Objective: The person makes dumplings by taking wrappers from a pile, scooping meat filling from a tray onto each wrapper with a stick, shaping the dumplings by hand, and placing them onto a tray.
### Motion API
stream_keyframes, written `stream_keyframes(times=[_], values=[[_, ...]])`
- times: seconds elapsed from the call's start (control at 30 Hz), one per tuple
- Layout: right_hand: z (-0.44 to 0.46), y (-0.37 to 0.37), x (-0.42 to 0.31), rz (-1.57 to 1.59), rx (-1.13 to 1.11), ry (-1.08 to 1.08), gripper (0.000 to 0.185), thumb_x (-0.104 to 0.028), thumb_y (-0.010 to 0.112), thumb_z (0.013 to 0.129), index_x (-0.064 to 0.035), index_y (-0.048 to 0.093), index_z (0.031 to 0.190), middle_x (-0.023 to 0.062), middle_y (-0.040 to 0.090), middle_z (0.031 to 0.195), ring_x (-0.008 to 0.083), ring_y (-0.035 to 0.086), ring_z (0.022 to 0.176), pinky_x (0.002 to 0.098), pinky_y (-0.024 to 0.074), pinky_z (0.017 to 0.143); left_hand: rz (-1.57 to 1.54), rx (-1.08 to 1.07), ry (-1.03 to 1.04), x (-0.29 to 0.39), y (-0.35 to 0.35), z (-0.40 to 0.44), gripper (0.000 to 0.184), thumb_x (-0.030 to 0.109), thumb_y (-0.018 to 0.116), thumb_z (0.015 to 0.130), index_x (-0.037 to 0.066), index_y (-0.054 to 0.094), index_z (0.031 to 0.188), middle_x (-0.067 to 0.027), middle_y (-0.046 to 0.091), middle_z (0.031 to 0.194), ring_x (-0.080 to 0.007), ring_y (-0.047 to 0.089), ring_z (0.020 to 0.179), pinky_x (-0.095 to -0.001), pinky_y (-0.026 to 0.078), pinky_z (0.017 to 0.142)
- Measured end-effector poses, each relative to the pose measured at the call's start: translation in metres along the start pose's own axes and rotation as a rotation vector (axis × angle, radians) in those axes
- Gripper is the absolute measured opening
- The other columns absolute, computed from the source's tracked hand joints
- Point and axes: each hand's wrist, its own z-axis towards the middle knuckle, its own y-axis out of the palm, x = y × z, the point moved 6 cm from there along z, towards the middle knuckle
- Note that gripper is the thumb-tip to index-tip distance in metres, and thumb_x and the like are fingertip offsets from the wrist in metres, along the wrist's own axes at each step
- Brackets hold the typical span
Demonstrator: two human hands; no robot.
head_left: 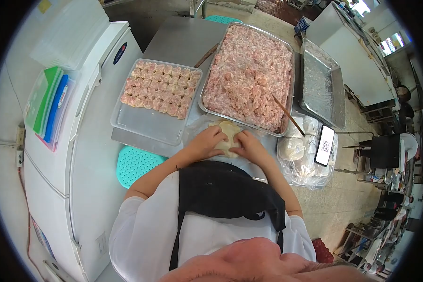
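My left hand point(206, 142) and my right hand point(250, 146) meet just in front of my black apron, on either side of pale round dough wrappers point(229, 131). Fingers of both hands are bent and closed on the wrappers' edges. Clear plastic point(197, 128) lies beneath and beside the wrappers. Beyond them stands a large metal tray point(203, 99) heaped with pink minced meat point(249, 75). A thin wooden stick point(286, 113) rests on the meat's right side. To the left, a translucent plastic tray point(145, 123) carries rows of filled dumplings point(162, 87).
Bagged round wrappers point(293, 149) and a phone point(325, 145) showing a code lie at the right. An emptied metal pan point(322, 84) stands behind them. A white freezer point(98, 141) borders the left, with coloured lids point(51, 105) against it. A turquoise stool point(136, 164) sits below the table.
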Motion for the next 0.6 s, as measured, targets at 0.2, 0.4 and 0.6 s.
stream_keyframes(times=[0.2, 0.4, 0.6], values=[[-0.007, -0.02, 0.005, -0.112, 0.113, -0.059, 0.024, -0.018, 0.07, 0.083, -0.0034, 0.061, 0.099, 0.0135, 0.059, 0.09, 0.0319, 0.061, 0.081, 0.04, 0.0496, 0.071, -0.312, -0.053, -0.246, -0.044, 0.012, -0.003, 0.041, 0.023, 0.077, 0.079, 0.006, 0.062, 0.113, -0.0109, 0.053, 0.104, -0.0252, 0.056, 0.092, -0.0329, 0.047, 0.076], [-0.002, 0.003, -0.012, -0.067, 0.085, -0.049, 0.018, -0.018, 0.067, 0.083, -0.004, 0.06, 0.093, 0.0146, 0.058, 0.093, 0.0359, 0.06, 0.085, 0.0429, 0.0503, 0.074, -0.636, -0.021, -0.438, -0.036, 0.004, -0.004, 0.043, 0.022, 0.076, 0.081, 0.005, 0.059, 0.116, -0.0121, 0.05, 0.105, -0.025, 0.057, 0.09, -0.0341, 0.049, 0.081], [0.003, -0.003, -0.004, -0.019, 0.053, -0.068, 0.017, -0.016, 0.065, 0.085, -0.0031, 0.059, 0.094, 0.0137, 0.058, 0.089, 0.0349, 0.061, 0.082, 0.0429, 0.0505, 0.071, -0.32, 0.002, -0.147, -0.014, 0.003, 0.0, 0.038, 0.021, 0.079, 0.076, 0.006, 0.058, 0.104, -0.0107, 0.047, 0.1, -0.0213, 0.056, 0.086, -0.0322, 0.05, 0.075]])
